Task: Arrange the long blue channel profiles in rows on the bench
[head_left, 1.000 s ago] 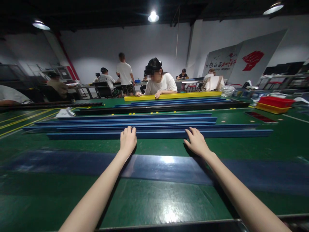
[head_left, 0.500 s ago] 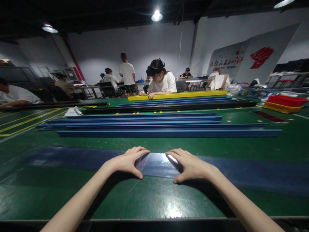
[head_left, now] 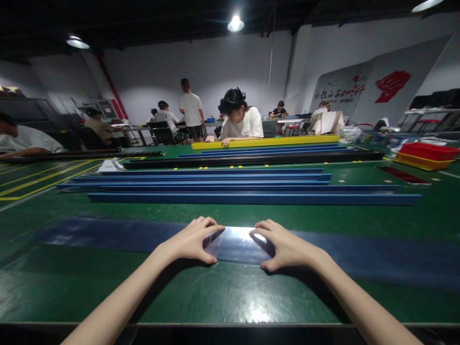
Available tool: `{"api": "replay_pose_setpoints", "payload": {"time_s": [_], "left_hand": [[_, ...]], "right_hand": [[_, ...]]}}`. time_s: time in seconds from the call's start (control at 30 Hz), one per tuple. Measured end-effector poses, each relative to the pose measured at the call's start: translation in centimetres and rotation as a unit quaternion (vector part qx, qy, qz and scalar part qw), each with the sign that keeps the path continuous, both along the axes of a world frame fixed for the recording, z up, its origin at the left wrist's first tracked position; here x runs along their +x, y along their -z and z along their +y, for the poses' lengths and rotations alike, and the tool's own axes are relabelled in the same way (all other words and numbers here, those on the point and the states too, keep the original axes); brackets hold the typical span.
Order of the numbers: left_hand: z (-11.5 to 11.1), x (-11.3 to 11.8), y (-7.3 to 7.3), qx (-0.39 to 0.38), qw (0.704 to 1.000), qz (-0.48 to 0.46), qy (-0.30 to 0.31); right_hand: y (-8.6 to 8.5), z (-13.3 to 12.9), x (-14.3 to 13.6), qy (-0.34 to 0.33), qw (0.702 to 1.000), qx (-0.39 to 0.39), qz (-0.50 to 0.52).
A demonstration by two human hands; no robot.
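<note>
A long, glossy, see-through bluish plastic strip (head_left: 239, 247) lies across the green table in front of me. My left hand (head_left: 194, 241) spans the strip left of its bright middle, thumb at the near edge and fingers at the far edge. Mirroring it, my right hand (head_left: 285, 245) grips the strip's two edges a short way to the right. Between the hands, a bare stretch of strip reflects the light. Both palms arch over the plastic and partly hide it. Its right end runs out of view.
Beyond the strip lie several blue channel profiles (head_left: 251, 199), then black profiles (head_left: 251, 159). Across the table, a person (head_left: 247, 122) leans over a yellow profile (head_left: 266, 142). On the right are a dark red phone-like slab (head_left: 402, 175) and red and yellow trays (head_left: 426, 155).
Both hands have shifted very slightly to the right along the strip, with about the same gap between them. The view has moved a little too.
</note>
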State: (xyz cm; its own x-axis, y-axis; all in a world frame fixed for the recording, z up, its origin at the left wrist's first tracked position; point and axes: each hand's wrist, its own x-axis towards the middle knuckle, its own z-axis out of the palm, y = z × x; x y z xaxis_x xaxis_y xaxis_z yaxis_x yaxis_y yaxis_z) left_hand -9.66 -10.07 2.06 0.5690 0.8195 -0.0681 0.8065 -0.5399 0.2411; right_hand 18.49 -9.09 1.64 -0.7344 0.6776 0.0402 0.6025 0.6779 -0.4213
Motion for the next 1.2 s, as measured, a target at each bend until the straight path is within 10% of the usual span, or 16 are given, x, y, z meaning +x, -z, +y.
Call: {"api": "replay_pose_setpoints", "payload": {"time_s": [1.2], "left_hand": [[-3.4, 0.6, -0.3, -0.013, 0.999, 0.003, 0.03]], "right_hand": [[-0.2, -2.3, 1.7, -0.016, 0.998, -0.061, -0.029]]}}
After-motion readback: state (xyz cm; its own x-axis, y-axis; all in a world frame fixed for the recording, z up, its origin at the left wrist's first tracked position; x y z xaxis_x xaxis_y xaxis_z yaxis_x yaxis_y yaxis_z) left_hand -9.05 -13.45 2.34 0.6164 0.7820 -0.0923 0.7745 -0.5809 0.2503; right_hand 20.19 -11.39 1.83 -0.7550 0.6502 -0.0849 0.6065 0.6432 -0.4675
